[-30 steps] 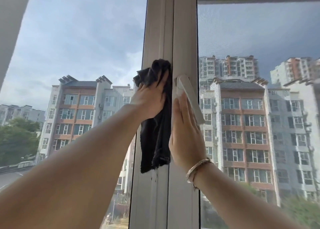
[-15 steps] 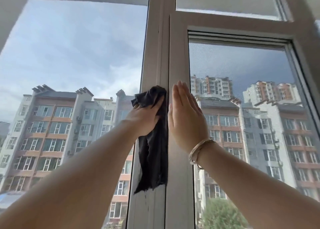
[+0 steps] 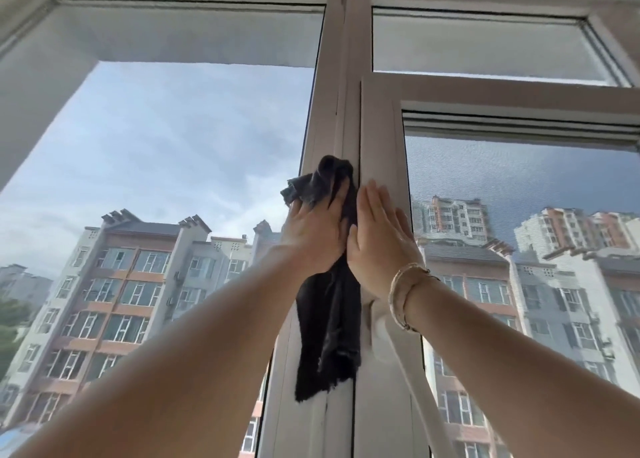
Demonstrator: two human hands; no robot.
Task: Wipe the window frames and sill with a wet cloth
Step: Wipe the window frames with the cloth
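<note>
Forearms stretched up. Left hand [image 3: 313,235] clutching cloth [image 3: 329,305] against mullion [image 3: 341,111], tail dangling; right hand [image 3: 379,246] flat, fingers straight, on sash [image 3: 379,128]. Likely slips: cloth dropping, drips streaking glass [image 3: 166,166], sash shifting under pressure.

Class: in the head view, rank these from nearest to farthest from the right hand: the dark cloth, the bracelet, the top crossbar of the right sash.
From the right hand:
1. Dark cloth, immediately left, touching.
2. Bracelet, just below on its wrist.
3. Top crossbar, high up to the right.
</note>
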